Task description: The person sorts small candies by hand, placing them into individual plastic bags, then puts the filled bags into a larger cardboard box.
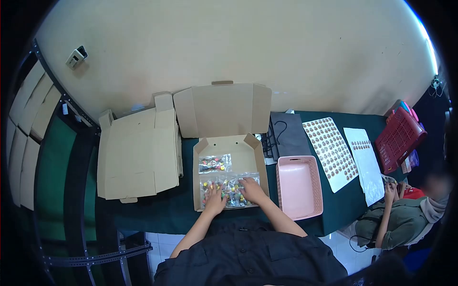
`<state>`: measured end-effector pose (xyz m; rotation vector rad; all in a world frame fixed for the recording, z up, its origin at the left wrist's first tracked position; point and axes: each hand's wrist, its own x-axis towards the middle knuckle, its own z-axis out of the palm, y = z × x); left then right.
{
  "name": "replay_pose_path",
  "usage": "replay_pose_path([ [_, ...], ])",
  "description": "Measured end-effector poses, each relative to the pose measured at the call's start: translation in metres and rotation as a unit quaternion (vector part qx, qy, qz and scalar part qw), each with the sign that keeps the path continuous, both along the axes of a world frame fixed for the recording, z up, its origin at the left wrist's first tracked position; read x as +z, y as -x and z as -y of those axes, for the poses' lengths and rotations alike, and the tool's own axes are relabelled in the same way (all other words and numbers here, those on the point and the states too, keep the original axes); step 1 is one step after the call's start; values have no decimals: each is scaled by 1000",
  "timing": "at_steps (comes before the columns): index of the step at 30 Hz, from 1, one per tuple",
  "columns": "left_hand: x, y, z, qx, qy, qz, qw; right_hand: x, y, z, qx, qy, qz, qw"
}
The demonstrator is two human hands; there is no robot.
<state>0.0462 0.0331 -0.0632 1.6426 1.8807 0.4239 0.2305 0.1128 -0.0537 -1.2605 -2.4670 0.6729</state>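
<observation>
An open cardboard box (241, 148) sits on the table before me, its lid (224, 112) raised against the wall. Inside are clear plastic bags of small, colourful pieces, too small to name. One bag (213, 163) lies at the box's upper left; others (233, 196) fill the near part. My left hand (216, 202) rests on the near bags at the left, fingers apart. At their right side, my right hand (253, 189) lies on the bags with its fingers stretched out. Neither hand grasps anything that I can see.
Flattened cardboard boxes (138, 152) are stacked at left. A pink basket (299, 188) stands right of the box, a dark paper bag (291, 136) behind it. Sticker sheets (330, 152) lie farther right, near a maroon basket (400, 138). A seated person (400, 221) handles something at the right.
</observation>
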Motion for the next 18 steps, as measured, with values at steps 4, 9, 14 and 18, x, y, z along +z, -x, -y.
replay_pose_path([
  [4, 8, -1, -2, -30, 30, -50, 998, -10, 18, 3, 35, 19, 39, 998],
  [9, 8, 0, 2, -26, 81, -71, 994, -15, 26, 14, 145, 112, 157, 970],
  [14, 11, -1, 3, -31, 67, -50, 996, -15, 25, 18, 50, 156, 54, 985],
  [18, 26, 3, -19, -49, 76, -87, 992, -8, 20, 29, 14, 196, 40, 980],
])
